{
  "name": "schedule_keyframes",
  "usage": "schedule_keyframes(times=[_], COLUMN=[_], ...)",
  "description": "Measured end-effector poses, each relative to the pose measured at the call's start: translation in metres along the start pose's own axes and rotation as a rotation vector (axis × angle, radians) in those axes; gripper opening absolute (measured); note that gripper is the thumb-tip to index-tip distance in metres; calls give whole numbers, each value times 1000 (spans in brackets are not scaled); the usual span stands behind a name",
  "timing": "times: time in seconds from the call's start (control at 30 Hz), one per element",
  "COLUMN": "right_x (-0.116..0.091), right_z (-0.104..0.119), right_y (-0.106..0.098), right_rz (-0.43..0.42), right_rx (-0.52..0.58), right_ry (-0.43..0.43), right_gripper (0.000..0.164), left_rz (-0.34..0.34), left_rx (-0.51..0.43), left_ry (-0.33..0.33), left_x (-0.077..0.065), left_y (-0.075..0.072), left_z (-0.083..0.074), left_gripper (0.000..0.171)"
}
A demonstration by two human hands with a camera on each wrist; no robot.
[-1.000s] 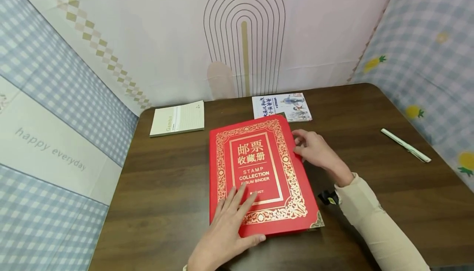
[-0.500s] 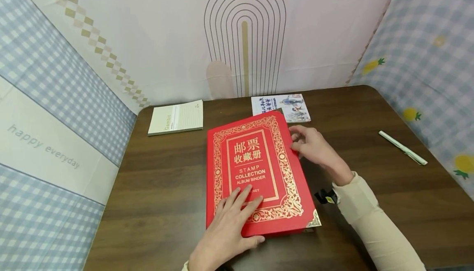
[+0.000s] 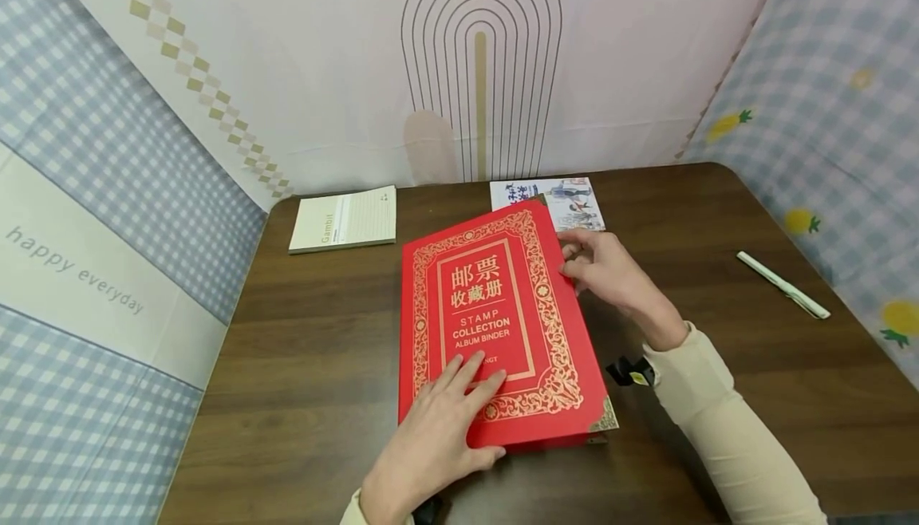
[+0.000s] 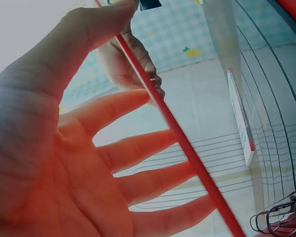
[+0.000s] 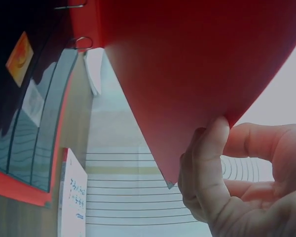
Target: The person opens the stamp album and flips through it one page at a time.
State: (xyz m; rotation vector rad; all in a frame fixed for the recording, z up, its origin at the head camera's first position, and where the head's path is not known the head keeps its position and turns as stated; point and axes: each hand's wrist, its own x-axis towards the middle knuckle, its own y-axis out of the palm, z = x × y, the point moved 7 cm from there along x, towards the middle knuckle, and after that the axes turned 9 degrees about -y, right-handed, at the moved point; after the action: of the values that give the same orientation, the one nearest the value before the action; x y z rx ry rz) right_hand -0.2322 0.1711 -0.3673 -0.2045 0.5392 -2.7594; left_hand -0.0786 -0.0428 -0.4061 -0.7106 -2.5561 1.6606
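A red stamp album [image 3: 495, 301] with gold borders and metal corners lies at the middle of the table, its front cover partly raised on the right side. My right hand [image 3: 601, 266] pinches the cover's right edge between thumb and fingers. My left hand [image 3: 438, 425] rests on the lower part of the cover with fingers spread. In the left wrist view the cover [image 4: 185, 150] shows edge-on at the fingertips. Seen from the right wrist, the cover's plain red inside [image 5: 187, 64] stands above dark pages [image 5: 32, 123] that hold small pictures. Metal binder rings show near the spine.
A pale notepad [image 3: 345, 219] lies at the back left. Behind the album, an illustrated booklet [image 3: 574, 202] is partly covered by the album's corner. A white pen [image 3: 782, 284] lies on the right of the table [image 3: 309, 357]. Patterned cloth hangs around the back and sides.
The cover's right side has risen slightly, and its far corner now hides more of the booklet. My right hand has moved up with it; my left hand stays on the cover.
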Motion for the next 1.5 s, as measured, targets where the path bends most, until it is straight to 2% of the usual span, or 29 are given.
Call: schedule_keyframes(times=[0.37, 0.8, 1.07, 1.3, 1.37, 1.5], right_x=[1, -3, -1, 8, 12, 18], right_z=[12, 26, 25, 7, 0, -13], right_y=[3, 1, 0, 4, 6, 9], right_rz=[8, -8, -30, -33, -31, -40], right_rx=[51, 60, 74, 60, 28, -106], right_ry=[-31, -63, -99, -125, -114, -98], right_gripper=[50, 52, 44, 41, 41, 40], left_rz=[-56, -132, -181, -244, -266, -314], left_rx=[55, 23, -54, -174, -211, -279], left_ry=[29, 104, 106, 83, 84, 99], left_x=[-6, -11, -17, -25, -28, -33], left_y=[-7, -11, -12, -15, -16, -18], left_z=[-4, -6, -2, 7, 10, 16], left_gripper=[81, 73, 71, 72, 73, 74])
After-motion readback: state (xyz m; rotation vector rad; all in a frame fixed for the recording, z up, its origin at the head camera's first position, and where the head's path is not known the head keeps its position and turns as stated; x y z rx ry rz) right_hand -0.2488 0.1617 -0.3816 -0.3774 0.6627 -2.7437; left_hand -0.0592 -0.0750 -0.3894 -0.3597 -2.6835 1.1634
